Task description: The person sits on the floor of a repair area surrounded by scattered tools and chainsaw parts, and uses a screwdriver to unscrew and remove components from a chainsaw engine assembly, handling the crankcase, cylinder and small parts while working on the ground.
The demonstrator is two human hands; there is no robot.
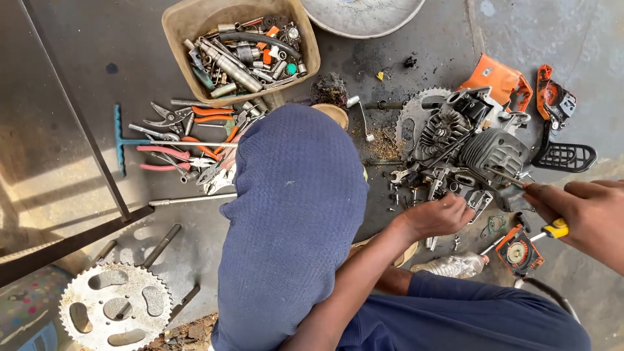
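L hand (437,216) steadies engine block (478,153) – R hand (588,211) clamped on screwdriver (513,179), mid-undoing fastener; nxt needs steady pressure, prob.

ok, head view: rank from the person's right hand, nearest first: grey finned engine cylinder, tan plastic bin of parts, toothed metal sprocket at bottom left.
From the right hand:
1. Grey finned engine cylinder, just up-left of that hand.
2. Tan plastic bin of parts, top centre-left.
3. Toothed metal sprocket, bottom-left corner.
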